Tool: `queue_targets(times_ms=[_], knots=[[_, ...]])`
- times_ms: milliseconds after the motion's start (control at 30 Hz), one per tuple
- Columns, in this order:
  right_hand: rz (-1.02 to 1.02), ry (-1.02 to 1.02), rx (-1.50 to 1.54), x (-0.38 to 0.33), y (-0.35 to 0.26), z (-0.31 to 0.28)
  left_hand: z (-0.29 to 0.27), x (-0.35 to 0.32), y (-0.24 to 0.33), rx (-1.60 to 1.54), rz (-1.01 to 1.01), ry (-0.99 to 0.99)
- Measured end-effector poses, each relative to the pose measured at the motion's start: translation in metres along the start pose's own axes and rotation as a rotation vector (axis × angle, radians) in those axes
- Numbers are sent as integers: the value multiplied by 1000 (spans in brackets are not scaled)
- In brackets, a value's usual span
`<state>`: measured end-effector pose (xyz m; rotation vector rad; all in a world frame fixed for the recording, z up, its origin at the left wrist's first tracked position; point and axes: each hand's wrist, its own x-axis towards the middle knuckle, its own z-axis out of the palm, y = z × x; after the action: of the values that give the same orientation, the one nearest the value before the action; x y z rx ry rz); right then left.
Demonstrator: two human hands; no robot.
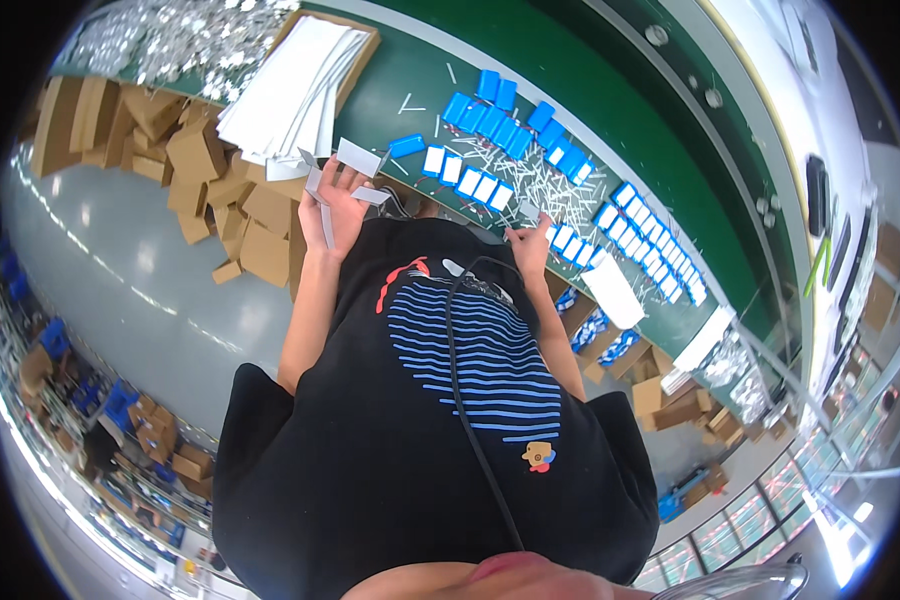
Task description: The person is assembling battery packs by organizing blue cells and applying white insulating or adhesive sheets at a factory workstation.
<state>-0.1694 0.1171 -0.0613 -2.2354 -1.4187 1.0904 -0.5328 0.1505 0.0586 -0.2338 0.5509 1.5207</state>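
Note:
My left hand (336,212) is raised at the bench's near edge, palm up and fingers spread. Several pale rectangular pieces, like adhesive pads, cling to its fingers; the largest pad (358,158) stands off the fingertips. At the near edge of the rows, my right hand (531,246) has its fingers drawn together, with a small pale piece (530,211) at the fingertips. Just beyond it lie blue rectangular packs (485,188), some with a white pad on top. One plain blue pack (406,146) lies apart, between the hands.
Thin white strips (545,180) litter the green bench (395,85) among the packs. White sheets (300,85) fill a cardboard tray at the left, beside a silvery heap (205,45). More padded packs (655,245) stand in rows at right. Cardboard boxes (265,235) crowd the floor below.

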Motion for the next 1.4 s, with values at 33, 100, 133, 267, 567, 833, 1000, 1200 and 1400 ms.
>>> queue_targets(times_ms=[33, 100, 133, 267, 567, 833, 1000, 1200, 1400], knots=[[19, 2, -18, 0, -1, 4, 7, 3, -2, 34, -19, 25], [50, 15, -23, -7, 1, 8, 11, 10, -6, 82, -54, 43], [52, 49, -25, -9, 3, 11, 9, 14, -6, 97, -80, -5], [77, 150, -27, -23, 11, 20, -1, 26, -5, 148, -176, -142], [171, 410, 276, -52, 28, 32, 2, 37, -17, 297, -297, -90], [399, 678, 512, -50, 43, 58, 28, 30, -29, 406, -325, -70], [571, 738, 436, -50, 49, 59, 27, 29, -34, 406, -322, -55], [452, 678, 395, -85, 78, 48, 21, 20, -43, 376, -303, -42], [326, 596, 727, -84, 73, 18, 9, 22, -49, 295, -284, -48]])
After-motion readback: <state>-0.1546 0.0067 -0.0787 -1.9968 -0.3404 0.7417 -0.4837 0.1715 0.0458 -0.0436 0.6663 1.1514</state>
